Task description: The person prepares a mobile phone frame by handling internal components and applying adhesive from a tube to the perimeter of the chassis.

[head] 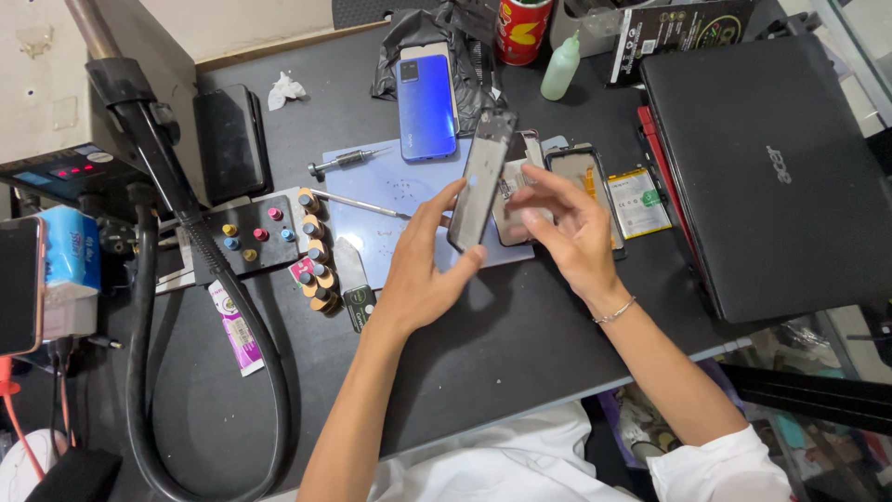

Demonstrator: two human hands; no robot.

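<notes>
My left hand (426, 265) grips a dark phone screen panel (480, 177) by its lower edge and holds it tilted upright above the light blue work mat (390, 191). My right hand (567, 223) hovers just right of the panel, fingers spread, touching its side and covering an opened phone body (520, 163) lying on the mat. Another opened phone frame (578, 172) and a yellow-labelled battery (639, 200) lie to the right.
A blue phone back (426, 107) lies at the mat's far edge. Screwdrivers (348, 160), a bit holder block (255, 237) and a black hose (209, 279) sit left. A closed black laptop (771, 167) fills the right. A red can (522, 30) and squeeze bottle (560, 70) stand behind.
</notes>
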